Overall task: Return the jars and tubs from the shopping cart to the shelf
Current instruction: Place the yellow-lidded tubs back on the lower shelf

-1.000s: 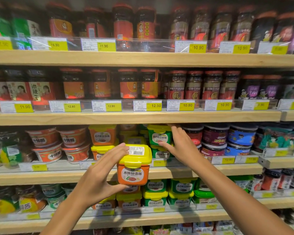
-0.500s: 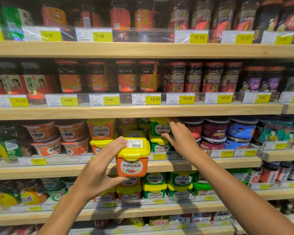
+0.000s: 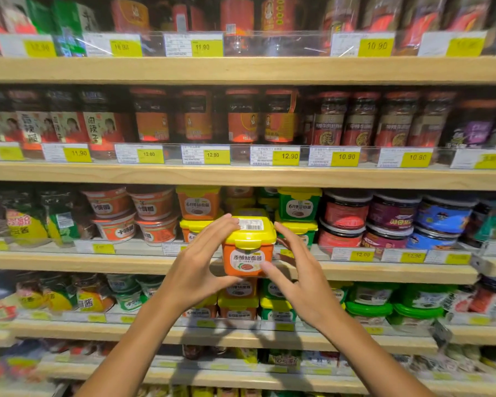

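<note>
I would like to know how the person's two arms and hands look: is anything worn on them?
The left hand and right hand are both bare: no gloves, and no rings show on the fingers. Both forearms are bare too, with no sleeve, watch or bracelet visible down to the lower edge of the picture. The nails look short and unpainted.

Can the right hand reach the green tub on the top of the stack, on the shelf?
Probably yes. The right hand is beside the orange tub, and the green tub stands just above and behind, at the shelf front, uncovered.
</note>
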